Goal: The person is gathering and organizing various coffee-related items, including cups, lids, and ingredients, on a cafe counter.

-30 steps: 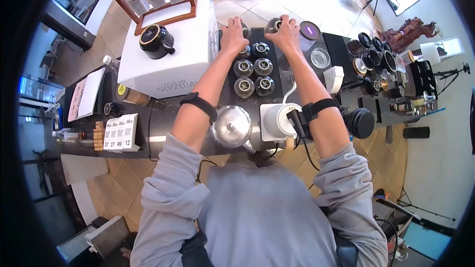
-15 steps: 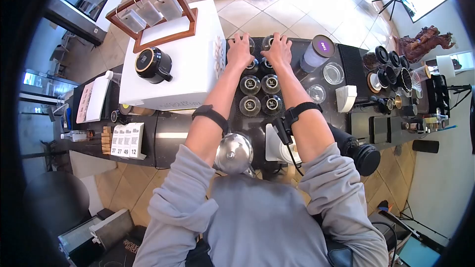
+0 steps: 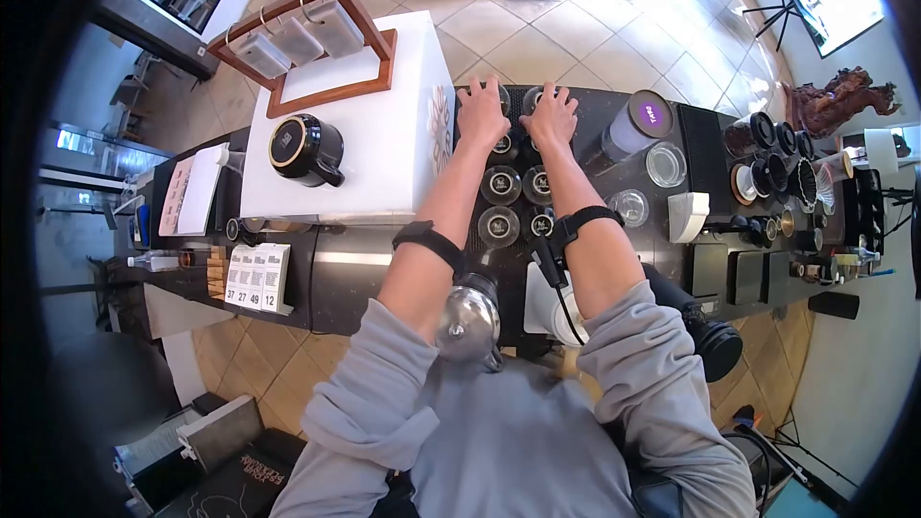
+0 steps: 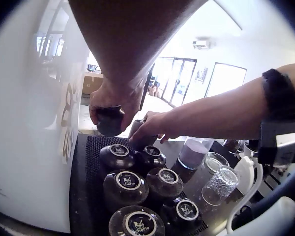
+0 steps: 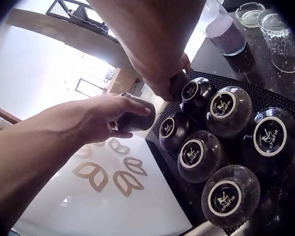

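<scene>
Both arms reach out to the far end of a black perforated mat (image 4: 96, 160). My left hand (image 3: 483, 120) grips a dark cup (image 4: 110, 122) from above, its fingers curled round the sides. Beside it, my right hand (image 3: 550, 122) holds another dark cup (image 5: 177, 87), partly hidden behind the wrist in the right wrist view. In the left wrist view, the left cup hangs just above the far end of the mat. Several dark cups (image 5: 225, 196) stand upside down in two rows nearer me, their ringed bases marked "chefio".
A white box (image 3: 336, 173) with a black mug (image 3: 305, 151) and a wooden frame (image 3: 389, 67) stands close on the left. To the right are a purple-lidded canister (image 3: 638, 123), glass dishes (image 3: 666, 165) and a white holder (image 3: 688, 218). A metal kettle (image 3: 468, 321) is near my body.
The right hand has moved left with its cup, from beside the canister to the far end of the mat. Both hands are now close together there. The head view has shifted.
</scene>
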Motion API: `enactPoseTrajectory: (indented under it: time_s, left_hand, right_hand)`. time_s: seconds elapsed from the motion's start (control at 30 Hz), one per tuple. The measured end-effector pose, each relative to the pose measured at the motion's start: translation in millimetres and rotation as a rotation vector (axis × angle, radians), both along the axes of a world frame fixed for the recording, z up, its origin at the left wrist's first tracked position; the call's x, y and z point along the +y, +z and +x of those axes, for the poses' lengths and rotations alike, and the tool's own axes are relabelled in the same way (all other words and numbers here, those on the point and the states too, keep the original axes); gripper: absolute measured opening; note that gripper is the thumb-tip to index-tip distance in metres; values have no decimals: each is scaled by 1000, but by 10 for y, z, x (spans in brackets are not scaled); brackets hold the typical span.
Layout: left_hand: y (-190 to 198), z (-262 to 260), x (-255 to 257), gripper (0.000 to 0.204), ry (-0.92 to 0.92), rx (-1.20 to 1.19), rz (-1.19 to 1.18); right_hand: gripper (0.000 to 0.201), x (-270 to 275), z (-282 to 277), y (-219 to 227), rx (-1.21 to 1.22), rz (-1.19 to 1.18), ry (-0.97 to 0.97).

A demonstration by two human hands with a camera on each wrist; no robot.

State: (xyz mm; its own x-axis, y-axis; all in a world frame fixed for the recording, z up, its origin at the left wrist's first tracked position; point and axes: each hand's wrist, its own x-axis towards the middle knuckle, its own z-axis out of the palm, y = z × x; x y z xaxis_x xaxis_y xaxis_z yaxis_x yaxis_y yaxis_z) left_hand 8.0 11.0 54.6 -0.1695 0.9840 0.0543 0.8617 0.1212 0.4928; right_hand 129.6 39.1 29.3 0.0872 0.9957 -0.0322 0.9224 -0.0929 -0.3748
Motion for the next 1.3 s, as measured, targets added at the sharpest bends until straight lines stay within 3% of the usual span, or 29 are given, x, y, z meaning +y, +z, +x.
enactPoseTrajectory:
  time_s: [0.2, 0.37, 0.53, 0.6, 0.83, 1.3]
  left_hand:
    - [-2, 43, -26, 82, 32, 66, -14]
    - [-43, 55, 2, 82, 45, -42, -54]
    - [-90, 90, 16, 79, 49, -68, -75]
    - [-113, 113, 48, 76, 48, -22, -62]
    - [-230, 174, 116, 78, 50, -19, -58]
    - [-508, 151, 269, 74, 51, -33, -108]
  right_hand:
    - [82, 66, -42, -169, -26, -15, -1]
    - [83, 143, -20, -390, -21, -11, -9]
    - [87, 139, 58, -341, 41, -111, 3]
    - [77, 131, 69, -277, 115, -124, -49]
    - [91, 126, 122, -157, 316, -276, -115]
    - [99, 212, 153, -310, 332, -334, -135]
